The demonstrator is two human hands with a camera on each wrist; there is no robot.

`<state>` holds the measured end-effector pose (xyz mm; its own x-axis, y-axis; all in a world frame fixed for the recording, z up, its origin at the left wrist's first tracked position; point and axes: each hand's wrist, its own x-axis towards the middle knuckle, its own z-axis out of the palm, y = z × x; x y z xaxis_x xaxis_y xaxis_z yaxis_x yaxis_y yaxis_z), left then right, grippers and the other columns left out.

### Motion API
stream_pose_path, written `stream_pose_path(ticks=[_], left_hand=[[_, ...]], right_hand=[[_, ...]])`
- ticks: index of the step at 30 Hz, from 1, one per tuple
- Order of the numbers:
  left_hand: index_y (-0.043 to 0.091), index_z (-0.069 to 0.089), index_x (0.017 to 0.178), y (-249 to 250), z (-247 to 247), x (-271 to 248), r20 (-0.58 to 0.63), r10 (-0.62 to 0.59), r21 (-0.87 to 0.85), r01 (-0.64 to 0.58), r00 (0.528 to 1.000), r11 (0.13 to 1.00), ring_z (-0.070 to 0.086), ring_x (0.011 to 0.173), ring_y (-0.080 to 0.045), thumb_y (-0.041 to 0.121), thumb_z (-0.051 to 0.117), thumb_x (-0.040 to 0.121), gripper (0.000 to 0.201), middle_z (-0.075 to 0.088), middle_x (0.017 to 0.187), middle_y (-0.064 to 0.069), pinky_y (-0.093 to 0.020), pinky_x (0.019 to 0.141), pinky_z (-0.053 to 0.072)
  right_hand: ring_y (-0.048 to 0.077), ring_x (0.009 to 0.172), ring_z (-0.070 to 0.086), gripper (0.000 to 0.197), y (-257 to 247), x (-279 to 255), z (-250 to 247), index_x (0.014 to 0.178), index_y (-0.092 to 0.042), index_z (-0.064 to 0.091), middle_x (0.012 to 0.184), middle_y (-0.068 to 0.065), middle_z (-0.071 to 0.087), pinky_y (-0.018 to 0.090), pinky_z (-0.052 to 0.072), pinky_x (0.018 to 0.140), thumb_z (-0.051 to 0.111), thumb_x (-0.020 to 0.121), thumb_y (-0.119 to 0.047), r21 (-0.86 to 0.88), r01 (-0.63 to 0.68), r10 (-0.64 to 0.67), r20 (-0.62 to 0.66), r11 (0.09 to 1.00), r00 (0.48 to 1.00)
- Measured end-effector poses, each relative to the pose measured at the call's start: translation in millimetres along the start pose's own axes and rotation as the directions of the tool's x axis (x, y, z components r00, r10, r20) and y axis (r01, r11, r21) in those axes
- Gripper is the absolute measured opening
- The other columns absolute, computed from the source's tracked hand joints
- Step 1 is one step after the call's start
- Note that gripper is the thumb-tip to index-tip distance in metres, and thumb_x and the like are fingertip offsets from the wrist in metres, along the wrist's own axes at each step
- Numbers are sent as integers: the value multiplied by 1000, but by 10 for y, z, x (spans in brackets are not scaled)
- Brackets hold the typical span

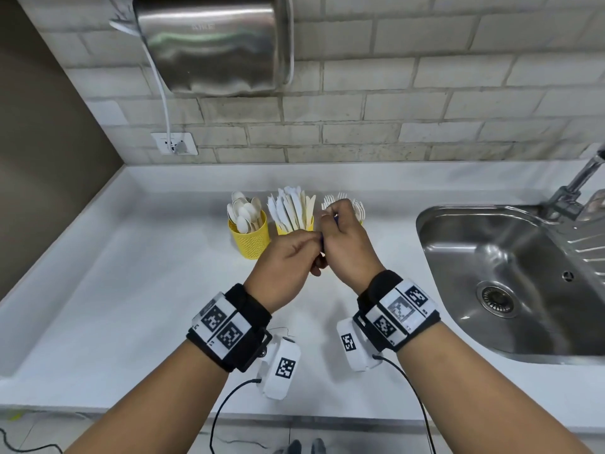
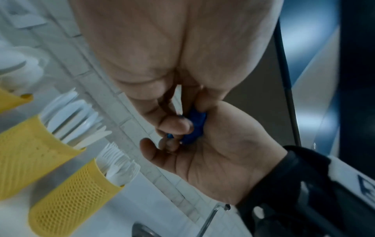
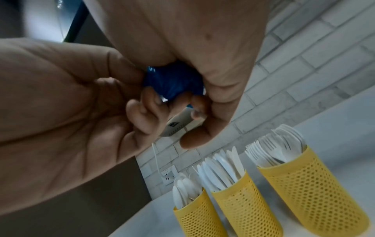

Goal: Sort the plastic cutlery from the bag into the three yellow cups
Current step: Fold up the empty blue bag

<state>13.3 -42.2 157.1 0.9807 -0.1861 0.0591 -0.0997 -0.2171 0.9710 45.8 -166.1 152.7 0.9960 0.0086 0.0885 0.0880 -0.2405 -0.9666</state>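
Observation:
Both hands meet above the white counter (image 1: 131, 290), just in front of the cups. My left hand (image 1: 314, 245) and right hand (image 1: 327, 224) squeeze a crumpled blue bag (image 3: 174, 80) between their curled fingers. Only a sliver of the blue bag (image 1: 322, 240) shows in the head view; in the left wrist view the bag (image 2: 194, 126) sits deep between the fingers. Three yellow mesh cups stand in a row by the wall. The left cup (image 1: 250, 239) holds spoons, the middle cup (image 1: 294, 227) knives. The right cup (image 3: 310, 189), with forks, is partly hidden behind my right hand in the head view.
A steel sink (image 1: 510, 267) with a faucet (image 1: 576, 185) lies to the right. A metal hand dryer (image 1: 212, 44) hangs on the brick wall, its cord running to a socket (image 1: 175, 144). The counter ends at a dark wall on the left.

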Motion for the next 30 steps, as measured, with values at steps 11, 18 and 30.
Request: stream_pose_path(ticks=[11, 18, 30], left_hand=[[22, 81, 71, -35, 45, -36, -264, 160, 323, -69, 951, 944, 54, 69, 0, 0, 85, 66, 23, 56, 73, 6, -8, 67, 43], [22, 57, 64, 66, 64, -41, -391, 142, 329, -6, 910, 944, 50, 55, -8, 0, 80, 59, 33, 55, 75, -5, -20, 53, 45], [29, 45, 113, 39, -83, -155, -69, -12, 513, 46, 998, 857, 51, 70, -5, 39, 98, 53, 81, 54, 94, 8, -15, 60, 41]], right_hand=[[43, 86, 71, 27, 17, -168, 60, 74, -18, 76, 83, 17, 73, 61, 61, 74, 60, 94, -26, 141, -99, 97, 19, 985, 995], [23, 49, 57, 35, -79, -226, 50, 73, 0, 69, 66, 13, 64, 37, 55, 50, 61, 99, -22, 192, -138, 138, 18, 972, 990], [15, 40, 44, 60, 103, -250, -83, 52, -7, 51, 42, -2, 46, 26, 36, 55, 55, 100, -42, -19, -167, 168, 156, 986, 973]])
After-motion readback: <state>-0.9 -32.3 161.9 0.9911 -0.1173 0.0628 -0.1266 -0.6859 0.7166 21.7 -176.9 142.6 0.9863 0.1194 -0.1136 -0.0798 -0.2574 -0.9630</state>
